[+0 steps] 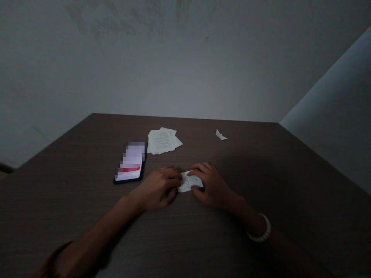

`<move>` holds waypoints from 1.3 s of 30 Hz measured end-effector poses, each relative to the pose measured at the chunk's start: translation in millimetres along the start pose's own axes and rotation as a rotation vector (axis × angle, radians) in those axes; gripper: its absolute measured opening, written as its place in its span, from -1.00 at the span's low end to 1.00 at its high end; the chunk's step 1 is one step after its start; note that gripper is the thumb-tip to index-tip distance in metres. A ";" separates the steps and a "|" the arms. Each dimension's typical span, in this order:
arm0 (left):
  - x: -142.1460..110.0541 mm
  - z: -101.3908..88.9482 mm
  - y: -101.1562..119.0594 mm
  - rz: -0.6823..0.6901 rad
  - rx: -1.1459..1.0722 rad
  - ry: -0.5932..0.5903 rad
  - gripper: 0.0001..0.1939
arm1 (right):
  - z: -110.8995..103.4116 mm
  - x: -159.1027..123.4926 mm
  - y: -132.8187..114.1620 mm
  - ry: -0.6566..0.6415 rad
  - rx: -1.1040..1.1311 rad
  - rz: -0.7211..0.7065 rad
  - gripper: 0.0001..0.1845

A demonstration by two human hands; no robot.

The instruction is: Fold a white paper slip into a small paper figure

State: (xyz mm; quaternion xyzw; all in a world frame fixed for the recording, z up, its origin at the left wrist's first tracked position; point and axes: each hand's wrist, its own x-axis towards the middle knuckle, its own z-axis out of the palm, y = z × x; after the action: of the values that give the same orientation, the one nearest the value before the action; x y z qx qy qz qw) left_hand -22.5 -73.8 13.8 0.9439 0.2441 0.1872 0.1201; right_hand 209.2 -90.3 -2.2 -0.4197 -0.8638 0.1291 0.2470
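A small piece of printed paper (188, 182) lies on the dark wooden table between my two hands. My left hand (164, 187) is curled at its left edge, fingertips pressing on the paper. From the other side, my right hand (213, 184) holds the paper, its index finger on the upper edge and its thumb near the lower right corner. The undersides of both hands and part of the paper's left edge are hidden. A light beaded bracelet (264, 228) circles my right wrist.
A phone (130, 162) with a lit, blurred screen lies left of my left hand. Behind the hands is a loose stack of printed paper sheets (161, 141). A small folded paper boat (221, 135) sits farther back on the right. The table (290, 173) meets a pale wall.
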 end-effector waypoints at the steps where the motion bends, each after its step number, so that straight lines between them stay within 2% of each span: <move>1: 0.0 0.0 0.1 0.001 0.004 -0.003 -0.80 | -0.2 0.0 -0.4 0.000 -0.001 0.004 -0.57; 18: -1.0 0.5 0.5 -0.012 0.018 -0.018 -0.77 | 3.6 0.0 1.6 -0.011 -0.025 0.044 -0.52; 39: -0.8 1.0 0.4 -0.027 -0.005 -0.028 -0.83 | 1.8 -0.1 -5.7 -0.015 -0.045 0.110 -0.52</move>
State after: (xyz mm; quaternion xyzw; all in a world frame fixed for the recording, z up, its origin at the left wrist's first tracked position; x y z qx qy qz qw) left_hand -22.5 -74.7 12.8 0.9427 0.2548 0.1728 0.1283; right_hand 204.6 -93.9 -1.3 -0.4709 -0.8441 0.1260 0.2234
